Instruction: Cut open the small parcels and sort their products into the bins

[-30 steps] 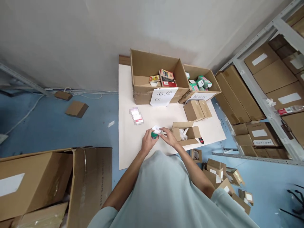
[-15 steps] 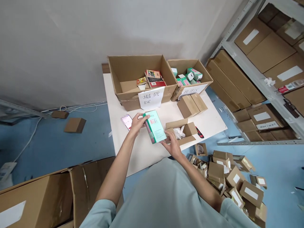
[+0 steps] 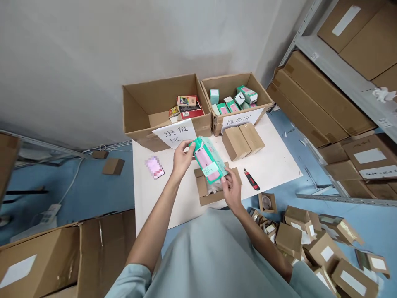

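A green product box (image 3: 208, 162) with a pink picture on its face is held tilted above the table between both hands. My left hand (image 3: 183, 157) grips its upper left end, thumb on the edge. My right hand (image 3: 232, 188) is closed on its lower right corner. Below it an opened small cardboard carton (image 3: 203, 200) with white packing paper inside sits on the white table (image 3: 182, 207), partly hidden by the green box. A box cutter (image 3: 251, 179) lies to the right of the carton, and a phone (image 3: 154, 167) with a blurred screen lies left of my left hand.
Behind stand two large cardboard boxes with handwritten paper signs: the left box (image 3: 136, 132) holds books, the right box (image 3: 266, 99) several green boxes. Two closed cartons (image 3: 243, 141) stand in front. Shelving (image 3: 344, 54) is at right; small cartons (image 3: 319, 248) are piled on the floor.
The green box has been turned, so its pink-pictured face now shows instead of the text side. Both hands stay on it. The view has shifted, and the box is now over the opened carton.
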The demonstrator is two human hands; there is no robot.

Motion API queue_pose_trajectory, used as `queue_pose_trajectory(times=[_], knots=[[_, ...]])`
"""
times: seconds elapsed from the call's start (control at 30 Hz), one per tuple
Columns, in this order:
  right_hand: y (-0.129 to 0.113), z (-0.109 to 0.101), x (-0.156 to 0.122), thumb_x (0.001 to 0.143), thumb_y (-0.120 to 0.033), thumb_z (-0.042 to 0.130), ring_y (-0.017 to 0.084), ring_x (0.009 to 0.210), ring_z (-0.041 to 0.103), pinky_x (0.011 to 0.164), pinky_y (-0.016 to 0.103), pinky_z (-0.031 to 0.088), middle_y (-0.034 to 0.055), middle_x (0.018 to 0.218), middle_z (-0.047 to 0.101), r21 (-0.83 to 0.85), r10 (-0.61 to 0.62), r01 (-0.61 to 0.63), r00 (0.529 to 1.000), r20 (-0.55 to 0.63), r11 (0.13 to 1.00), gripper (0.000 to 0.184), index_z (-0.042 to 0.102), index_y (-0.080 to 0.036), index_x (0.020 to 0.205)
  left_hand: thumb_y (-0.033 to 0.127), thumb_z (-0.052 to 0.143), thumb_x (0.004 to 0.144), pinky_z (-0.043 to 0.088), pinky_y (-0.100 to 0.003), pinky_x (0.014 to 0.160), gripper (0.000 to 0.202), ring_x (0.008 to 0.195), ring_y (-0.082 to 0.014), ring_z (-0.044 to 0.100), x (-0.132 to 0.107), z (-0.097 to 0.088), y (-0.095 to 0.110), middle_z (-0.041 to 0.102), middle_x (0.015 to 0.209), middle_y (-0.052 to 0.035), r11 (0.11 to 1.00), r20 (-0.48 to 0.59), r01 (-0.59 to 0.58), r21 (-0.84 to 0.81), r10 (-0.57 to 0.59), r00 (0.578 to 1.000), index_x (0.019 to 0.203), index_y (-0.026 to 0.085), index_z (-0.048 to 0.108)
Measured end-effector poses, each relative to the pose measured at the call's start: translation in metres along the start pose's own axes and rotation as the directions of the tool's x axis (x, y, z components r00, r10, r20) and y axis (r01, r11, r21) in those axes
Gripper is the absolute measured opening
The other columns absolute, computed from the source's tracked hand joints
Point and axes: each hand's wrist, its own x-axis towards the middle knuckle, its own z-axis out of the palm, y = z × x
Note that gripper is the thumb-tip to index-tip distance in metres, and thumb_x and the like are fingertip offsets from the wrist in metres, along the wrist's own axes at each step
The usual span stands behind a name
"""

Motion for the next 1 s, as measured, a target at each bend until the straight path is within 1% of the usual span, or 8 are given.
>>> queue_pose_trajectory(times=[0.1,0.2,0.33,0.47,0.63,0.77,0.93,1.0], knots=[[-0.004,-0.030,0.014,0.096,-0.060,0.083,0.034,0.120,0.080,0.106,0.054,0.070,0.0159,0.140,0.077,0.078,0.081,-0.082,0.997,0.016,0.994,0.065,0.065,-0.027,0.150,0.067,0.087,0.083,0.061,-0.031,0.064,0.055,0.080,-0.0194,0.070,0.006,0.043,0.005,0.080,0.121,-0.0089,0.994,-0.035,-0.040,0.104,0.043,0.998,0.113,0.020,0.080],[-0.006,-0.059,0.026,0.096,-0.061,0.083,0.033,0.122,0.080,0.101,0.048,0.071,0.0153,0.139,0.078,0.175,0.145,-0.149,0.989,0.038,0.973,0.062,0.066,-0.026,0.144,0.058,0.087,0.086,0.060,-0.035,0.079,0.043,0.086,-0.0226,0.071,0.009,0.080,0.008,0.082,0.112,-0.0083,0.968,-0.041,-0.091,0.232,0.103,0.994,0.108,0.021,0.084],[-0.002,-0.093,0.044,0.092,-0.062,0.087,0.033,0.126,0.079,0.099,0.047,0.073,0.0114,0.136,0.080,0.370,0.284,-0.310,0.951,0.124,0.876,0.053,0.071,-0.028,0.129,0.063,0.082,0.091,0.057,-0.040,0.100,0.041,0.100,-0.0269,0.072,0.012,0.110,0.016,0.082,0.101,-0.0074,0.944,-0.013,-0.173,0.280,0.184,0.983,0.096,0.022,0.085],[0.008,-0.119,0.060,0.090,-0.067,0.085,0.033,0.115,0.083,0.087,0.047,0.076,0.0099,0.116,0.086,0.542,0.461,-0.545,0.836,0.297,0.639,0.048,0.072,-0.028,0.112,0.076,0.077,0.093,0.057,-0.039,0.095,0.056,0.099,-0.0275,0.072,0.022,0.126,0.026,0.076,0.091,-0.0056,0.967,0.067,-0.139,0.215,0.128,0.990,0.086,0.021,0.083],[0.008,-0.138,0.064,0.095,-0.069,0.076,0.033,0.122,0.081,0.072,0.039,0.074,0.0136,0.130,0.085,0.552,0.469,-0.705,0.709,0.526,0.445,0.048,0.075,-0.027,0.120,0.088,0.083,0.081,0.060,-0.043,0.096,0.071,0.121,-0.0355,0.076,0.035,0.146,0.035,0.083,0.119,-0.0132,0.998,0.282,0.052,-0.046,-0.037,0.959,0.101,0.021,0.086],[0.002,-0.144,0.063,0.095,-0.069,0.075,0.035,0.130,0.078,0.077,0.042,0.075,0.0142,0.141,0.082,0.538,0.394,-0.715,0.697,0.599,0.446,0.050,0.075,-0.029,0.124,0.083,0.093,0.073,0.063,-0.041,0.091,0.074,0.110,-0.0310,0.078,0.034,0.161,0.039,0.083,0.117,-0.0110,0.976,0.415,0.172,-0.134,-0.102,0.904,0.115,0.023,0.086],[0.005,-0.148,0.076,0.090,-0.075,0.080,0.037,0.123,0.081,0.077,0.046,0.074,0.0141,0.128,0.085,0.511,0.413,-0.718,0.692,0.592,0.472,0.053,0.075,-0.029,0.116,0.060,0.099,0.070,0.059,-0.031,0.075,0.058,0.091,-0.0234,0.076,0.037,0.165,0.036,0.082,0.108,-0.0053,0.980,0.334,0.185,-0.075,-0.150,0.931,0.113,0.024,0.086],[0.007,-0.151,0.083,0.089,-0.077,0.082,0.036,0.117,0.083,0.079,0.047,0.074,0.0134,0.121,0.087,0.495,0.426,-0.693,0.717,0.552,0.524,0.055,0.075,-0.029,0.116,0.057,0.097,0.070,0.058,-0.031,0.072,0.055,0.089,-0.0232,0.075,0.041,0.164,0.032,0.082,0.107,-0.0056,0.979,0.283,0.191,-0.078,-0.162,0.945,0.113,0.024,0.087]])
